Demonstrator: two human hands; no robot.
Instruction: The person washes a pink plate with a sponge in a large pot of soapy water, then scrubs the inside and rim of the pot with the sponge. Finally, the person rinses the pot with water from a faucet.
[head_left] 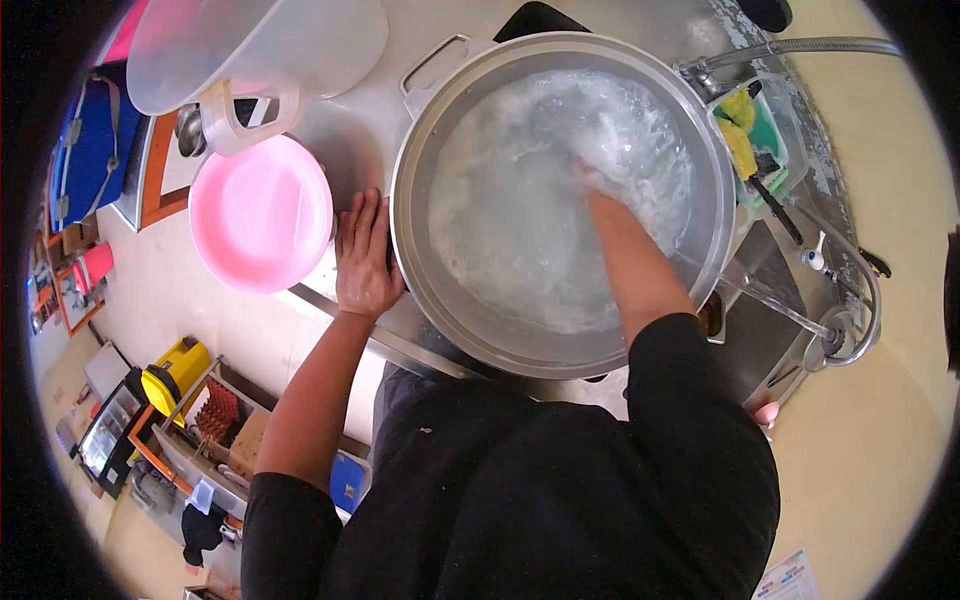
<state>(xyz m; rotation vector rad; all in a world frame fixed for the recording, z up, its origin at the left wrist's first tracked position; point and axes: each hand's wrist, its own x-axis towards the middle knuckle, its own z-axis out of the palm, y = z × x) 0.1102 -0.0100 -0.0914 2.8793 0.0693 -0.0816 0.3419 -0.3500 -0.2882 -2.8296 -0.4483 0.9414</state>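
Note:
A large round metal pot [411, 200] full of cloudy, swirling water [500, 240] stands in front of me. My right hand [592, 182] is down in that water; its fingers are hidden by foam and cloudiness, so whatever they may hold cannot be seen. Flat against the steel counter [365, 140], my left hand [366, 258] rests with fingers stretched out, close beside the pot's left wall. It holds nothing. Left of it sits a pink basin [262, 213], near my fingertips.
A translucent pitcher [250, 50] stands at the upper left. On the right are a faucet [830, 335], a clear stream reaching the pot, a flexible hose [830, 46] and a green container [768, 140] with yellow sponges [738, 130]. A yellow case [180, 375] lies lower left.

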